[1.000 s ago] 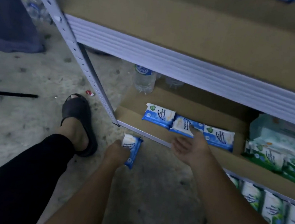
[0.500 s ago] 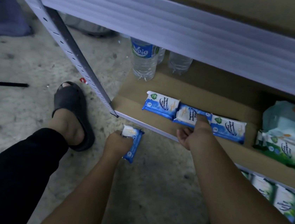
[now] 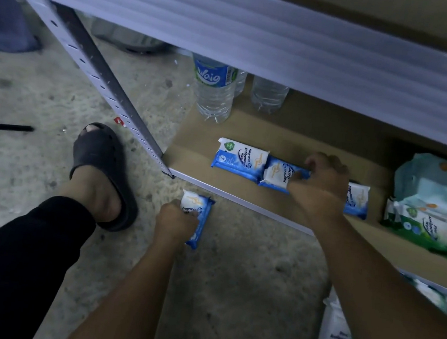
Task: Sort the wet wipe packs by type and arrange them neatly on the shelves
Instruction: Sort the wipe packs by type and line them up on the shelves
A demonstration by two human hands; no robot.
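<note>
L hand (image 3: 175,224): fist grip round a glossy soft blue pack (image 3: 199,216), over rough concrete floor (image 3: 230,295) just before shelf edge. R hand (image 3: 324,180): curled grip, prob. pinching mid pack (image 3: 278,175) in a row of three on the cardboard shelf (image 3: 194,150). Green packs (image 3: 427,228) at right; clear ribbed bottle (image 3: 214,93) behind.

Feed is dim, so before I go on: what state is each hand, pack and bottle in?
left hand: grips a blue pack.
held blue pack: not yet shelved.
right hand: fingers curled on middle blue pack.
middle blue pack: on the shelf, gripped.
left blue pack: lying flat, free.
right blue pack: lying flat, partly hidden.
water bottle: upright.
green packs: stacked.
</note>
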